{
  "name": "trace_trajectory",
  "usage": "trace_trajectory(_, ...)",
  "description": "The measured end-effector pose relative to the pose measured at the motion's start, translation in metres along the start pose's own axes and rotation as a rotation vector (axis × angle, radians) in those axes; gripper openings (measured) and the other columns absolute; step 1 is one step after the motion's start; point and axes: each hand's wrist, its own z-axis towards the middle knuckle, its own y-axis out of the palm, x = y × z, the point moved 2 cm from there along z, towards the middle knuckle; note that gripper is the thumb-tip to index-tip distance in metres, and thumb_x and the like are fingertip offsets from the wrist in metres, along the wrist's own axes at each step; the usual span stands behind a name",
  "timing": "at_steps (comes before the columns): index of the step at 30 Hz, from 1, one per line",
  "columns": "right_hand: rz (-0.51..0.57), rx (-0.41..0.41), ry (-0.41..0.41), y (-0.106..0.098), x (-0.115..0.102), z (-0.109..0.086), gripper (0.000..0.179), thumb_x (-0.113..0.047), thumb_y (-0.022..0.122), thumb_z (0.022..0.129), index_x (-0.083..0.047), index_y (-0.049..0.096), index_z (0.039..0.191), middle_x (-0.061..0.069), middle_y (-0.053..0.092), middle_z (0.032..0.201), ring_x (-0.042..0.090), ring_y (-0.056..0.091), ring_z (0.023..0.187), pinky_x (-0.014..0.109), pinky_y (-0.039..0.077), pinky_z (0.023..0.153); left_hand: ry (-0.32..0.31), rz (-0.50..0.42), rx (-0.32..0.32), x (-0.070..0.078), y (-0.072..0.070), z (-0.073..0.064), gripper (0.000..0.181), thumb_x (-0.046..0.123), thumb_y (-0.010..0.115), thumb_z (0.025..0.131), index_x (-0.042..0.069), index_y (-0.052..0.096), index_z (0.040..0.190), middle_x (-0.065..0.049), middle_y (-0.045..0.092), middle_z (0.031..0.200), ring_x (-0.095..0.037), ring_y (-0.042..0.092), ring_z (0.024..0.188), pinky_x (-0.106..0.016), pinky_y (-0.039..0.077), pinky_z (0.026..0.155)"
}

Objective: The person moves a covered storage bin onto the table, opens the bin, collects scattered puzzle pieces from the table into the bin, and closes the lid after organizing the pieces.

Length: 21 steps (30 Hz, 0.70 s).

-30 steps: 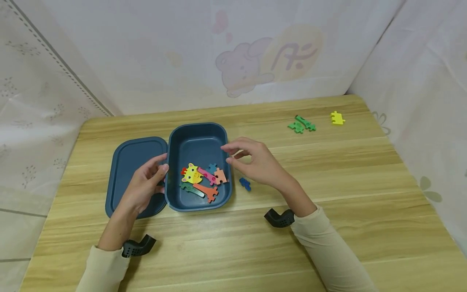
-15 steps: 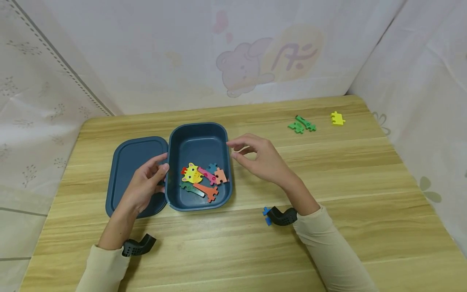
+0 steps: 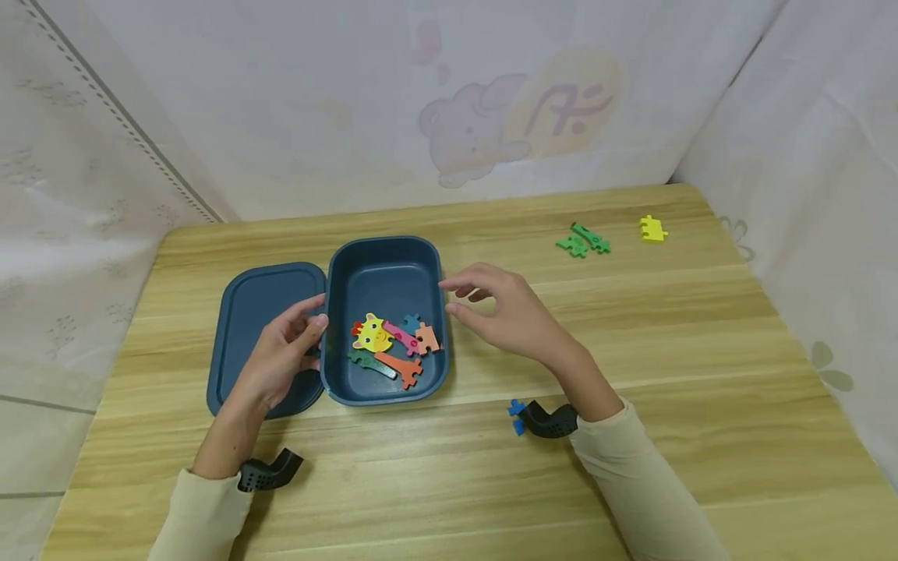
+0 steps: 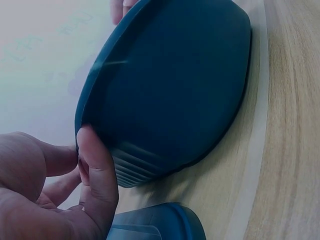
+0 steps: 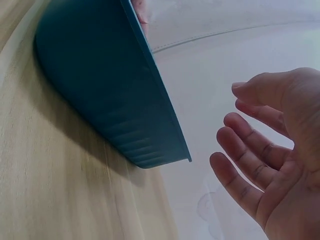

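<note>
A dark blue plastic box (image 3: 379,288) stands uncovered on the table, holding several puzzle pieces, among them a yellow giraffe head (image 3: 372,334), a pink piece (image 3: 402,338) and an orange one (image 3: 401,369). My left hand (image 3: 281,354) pinches its left rim between thumb and fingers; in the left wrist view the thumb meets the rim edge. Just off the right rim, my right hand (image 3: 508,312) has relaxed fingers and nothing between them, as the right wrist view also shows. A blue puzzle piece (image 3: 517,407) lies on the table, partly hidden behind the right wrist's black mount.
The box's dark blue lid (image 3: 263,312) lies flat against its left side, partly under the left hand. At the far right of the wooden table (image 3: 673,327) are two green puzzle pieces (image 3: 591,238) and a yellow one (image 3: 652,229). Patterned curtains enclose the back and sides.
The blue puzzle piece went from beside the box's right wall to nearer the table front, by the right wrist. My right hand drew slightly right, away from the rim. The left hand stayed.
</note>
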Motion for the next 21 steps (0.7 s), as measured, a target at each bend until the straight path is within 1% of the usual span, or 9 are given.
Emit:
trace_trajectory(5,-0.039,-0.023,-0.007,-0.002,0.000,-0.008,0.033,-0.018,0.074,0.101,-0.008,0.072,0.132,0.008,0.072,0.127,0.025,0.072,0.110,0.049,0.062,0.097,-0.004,0.007,0.002,0.001,0.002,0.001,0.059,0.029,0.055,0.112,0.015,0.035,0.166,0.008,0.057,0.106,-0.009,0.057,0.092,-0.024,0.061,0.067)
trace_trajectory(8,-0.061,-0.039,0.001,-0.003,-0.001,-0.012,0.033,-0.020,0.075,0.100,-0.009,0.072,0.132,0.005,0.071,0.127,0.028,0.071,0.111,0.050,0.061,0.099,-0.012,0.017,0.011,0.002,0.001,0.000,0.058,0.028,0.054,0.112,0.015,0.035,0.166,0.008,0.057,0.106,-0.009,0.057,0.092,-0.024,0.061,0.067)
trace_trajectory(11,-0.104,-0.042,0.006,-0.005,-0.002,-0.017,0.032,-0.021,0.075,0.100,-0.012,0.073,0.131,0.003,0.071,0.127,0.030,0.071,0.112,0.049,0.062,0.098,-0.007,0.018,0.009,0.002,0.001,-0.001,0.058,0.028,0.054,0.112,0.015,0.035,0.166,0.008,0.058,0.107,-0.009,0.057,0.092,-0.024,0.061,0.067)
trace_trajectory(17,-0.177,-0.063,0.006,-0.007,-0.002,-0.032,0.031,-0.024,0.076,0.099,-0.015,0.074,0.129,0.004,0.071,0.125,0.028,0.072,0.108,0.045,0.063,0.093,-0.006,0.013,0.003,0.001,0.000,-0.001,0.058,0.028,0.053,0.113,0.014,0.035,0.166,0.009,0.059,0.107,-0.008,0.058,0.091,-0.024,0.061,0.066)
trace_trajectory(21,-0.217,-0.068,-0.001,-0.007,-0.002,-0.043,0.029,-0.025,0.077,0.099,-0.017,0.075,0.127,0.003,0.072,0.124,0.023,0.071,0.111,0.042,0.062,0.094,-0.002,0.013,-0.001,0.001,0.000,-0.001,0.059,0.028,0.053,0.113,0.014,0.034,0.166,0.009,0.059,0.107,-0.008,0.058,0.091,-0.024,0.061,0.067)
